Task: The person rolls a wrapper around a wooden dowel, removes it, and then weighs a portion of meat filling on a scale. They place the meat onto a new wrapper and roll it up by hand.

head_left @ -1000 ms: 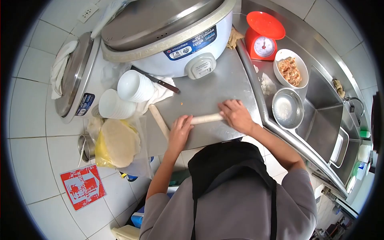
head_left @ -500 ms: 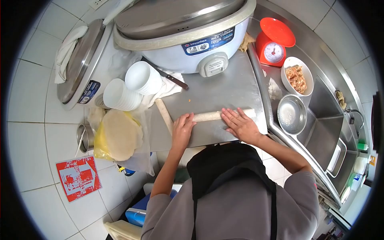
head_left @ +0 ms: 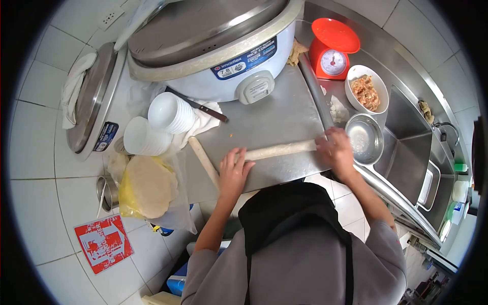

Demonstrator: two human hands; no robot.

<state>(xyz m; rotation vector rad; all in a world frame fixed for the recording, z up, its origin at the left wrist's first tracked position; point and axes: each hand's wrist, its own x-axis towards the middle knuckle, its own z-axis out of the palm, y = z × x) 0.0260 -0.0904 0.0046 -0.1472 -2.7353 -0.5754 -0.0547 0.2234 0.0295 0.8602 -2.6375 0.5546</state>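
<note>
A long, thin pale spring roll lies across the steel tabletop. My left hand is at its left end, index finger above and thumb below, gripping it between them. Over the right end is my right hand, its fingers bent and smeared by motion, so I cannot tell whether they grip it. A second pale spring roll rests at a slant just left of my left hand. Farther left, a stack of round, flat wrappers sits on yellow and clear plastic.
White bowls and a knife on a cloth lie before a large rice cooker. At right are a red scale, a bowl of orange-pink filling, a metal pan of liquid and a sink.
My right hand has lifted from lying flat on the roll and shifted right to its end, fingers now bent. The white flap at that end no longer shows. The view has turned slightly.
</note>
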